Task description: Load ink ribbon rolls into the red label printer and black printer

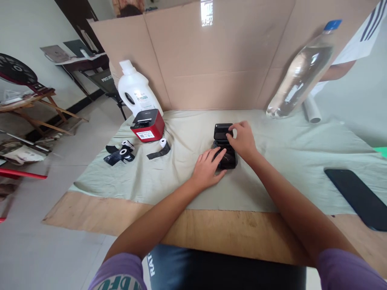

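Observation:
A small black device with a hinged lid lies on the cloth in front of me, its lid raised. My left hand rests over its left side, fingers spread and partly covering the dark inside. The thumb and fingertips of my right hand pinch the lid's right edge. What sits inside the device is too dark to make out.
Left on the cloth stand a red and black label printer and a white detergent bottle. Paper rolls lie before them. A large water bottle leans on the cardboard; a phone lies right. Someone's arm shows behind.

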Demonstrator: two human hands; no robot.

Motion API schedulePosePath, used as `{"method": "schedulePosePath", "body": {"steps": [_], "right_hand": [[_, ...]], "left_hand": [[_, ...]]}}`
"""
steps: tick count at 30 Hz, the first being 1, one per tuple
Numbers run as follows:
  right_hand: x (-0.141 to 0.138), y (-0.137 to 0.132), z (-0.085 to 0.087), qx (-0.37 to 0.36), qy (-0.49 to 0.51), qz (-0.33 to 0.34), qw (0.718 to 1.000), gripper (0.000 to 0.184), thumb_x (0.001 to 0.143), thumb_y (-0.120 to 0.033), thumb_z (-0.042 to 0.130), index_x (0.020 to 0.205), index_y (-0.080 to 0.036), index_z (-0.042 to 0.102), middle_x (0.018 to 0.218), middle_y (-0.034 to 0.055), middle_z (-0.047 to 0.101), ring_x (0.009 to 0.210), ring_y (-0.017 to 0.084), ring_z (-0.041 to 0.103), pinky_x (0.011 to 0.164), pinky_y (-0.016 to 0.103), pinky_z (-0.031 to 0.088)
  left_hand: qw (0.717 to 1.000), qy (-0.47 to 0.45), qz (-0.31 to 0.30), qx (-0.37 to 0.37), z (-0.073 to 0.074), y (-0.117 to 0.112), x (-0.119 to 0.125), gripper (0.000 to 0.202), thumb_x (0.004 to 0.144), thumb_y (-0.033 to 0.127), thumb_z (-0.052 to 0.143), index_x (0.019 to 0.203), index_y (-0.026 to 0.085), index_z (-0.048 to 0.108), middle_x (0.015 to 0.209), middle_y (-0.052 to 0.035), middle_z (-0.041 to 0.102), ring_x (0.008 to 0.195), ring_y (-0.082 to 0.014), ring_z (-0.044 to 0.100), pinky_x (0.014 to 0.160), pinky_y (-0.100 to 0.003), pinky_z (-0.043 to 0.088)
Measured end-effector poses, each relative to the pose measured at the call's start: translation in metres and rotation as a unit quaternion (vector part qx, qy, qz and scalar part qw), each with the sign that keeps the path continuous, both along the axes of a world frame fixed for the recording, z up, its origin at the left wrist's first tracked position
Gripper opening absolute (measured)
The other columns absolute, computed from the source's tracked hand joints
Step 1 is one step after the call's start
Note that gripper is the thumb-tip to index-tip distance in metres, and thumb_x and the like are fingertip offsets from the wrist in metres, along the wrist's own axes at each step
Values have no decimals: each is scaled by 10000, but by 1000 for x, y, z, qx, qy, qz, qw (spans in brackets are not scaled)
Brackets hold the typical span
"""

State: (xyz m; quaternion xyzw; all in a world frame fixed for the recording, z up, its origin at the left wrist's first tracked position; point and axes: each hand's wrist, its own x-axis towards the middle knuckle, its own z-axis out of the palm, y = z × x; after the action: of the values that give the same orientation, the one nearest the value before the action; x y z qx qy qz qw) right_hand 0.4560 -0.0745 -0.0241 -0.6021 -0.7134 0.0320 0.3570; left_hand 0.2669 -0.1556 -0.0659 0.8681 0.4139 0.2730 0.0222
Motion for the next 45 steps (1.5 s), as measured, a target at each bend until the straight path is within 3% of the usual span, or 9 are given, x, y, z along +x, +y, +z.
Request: {"method": "schedulePosePath", "body": {"steps": [4,10,19,22,26,30,36,41,45], "right_hand": [[7,10,5,22,37,61,997,441,871,-217,547,1302,-193,638,1296,137,582,1096,290,576,960,460,490],[13,3,21,-28,17,127,991,296,817,-178,591,1065,-182,753,1055,98,617,876,228,617,878,395,503],[23,-17,35,-110,-61,179,976,292,845,-220,641,1104,-206,776,1162,119,579,808,207,618,842,411,537],[22,-17,36,-126,-58,177,974,280,837,-214,656,1085,-212,787,1144,115,604,803,210,622,837,411,535],[14,-16,37,-83,-15,130,988,235,898,-311,610,970,-205,807,1053,106,647,836,223,634,881,418,518],[7,-11,31,-117,19,71,990,390,873,-328,648,1219,-165,729,1224,156,616,980,265,648,969,454,497],[19,3,5,-322,106,95,936,629,814,-346,715,1409,-187,585,1380,163,599,1144,306,627,1015,467,492],[22,3,-11,-303,128,70,942,553,801,-373,709,1320,-193,644,1333,149,647,1121,313,642,1006,486,499],[11,-8,-18,-266,171,27,948,577,793,-349,693,1343,-190,620,1317,149,658,1145,311,639,1019,500,491]], "left_hand": [[999,-9,36,7,3,-5,1,630,902,460,595,1474,220,481,1253,-147,627,1146,-299,598,947,-415,489],[988,-113,49,-92,-3,-10,2,475,928,401,595,1387,275,593,827,-11,742,658,-123,663,695,-242,530],[897,-312,-6,-314,-6,-11,8,537,888,354,656,1402,217,581,803,-3,771,549,-115,661,641,-249,582],[911,-283,8,-299,-2,-13,7,530,892,359,653,1401,227,586,820,-9,774,557,-121,658,657,-257,571],[968,-109,108,-200,6,-18,8,525,899,452,640,1396,288,602,655,-2,718,650,-200,697,736,-334,553],[972,-5,164,-167,13,-20,7,498,924,523,578,1386,340,609,681,-21,719,739,-253,725,754,-363,533],[970,3,156,-187,11,-17,6,496,938,538,537,1395,353,593,720,-30,730,763,-259,729,747,-356,522],[967,-12,137,-215,11,-15,3,524,944,546,509,1430,356,544,739,-26,735,789,-271,731,771,-375,522],[964,-30,146,-219,12,-9,-2,838,875,646,556,1565,228,329,1001,-112,757,962,-336,714,876,-456,521]]}}
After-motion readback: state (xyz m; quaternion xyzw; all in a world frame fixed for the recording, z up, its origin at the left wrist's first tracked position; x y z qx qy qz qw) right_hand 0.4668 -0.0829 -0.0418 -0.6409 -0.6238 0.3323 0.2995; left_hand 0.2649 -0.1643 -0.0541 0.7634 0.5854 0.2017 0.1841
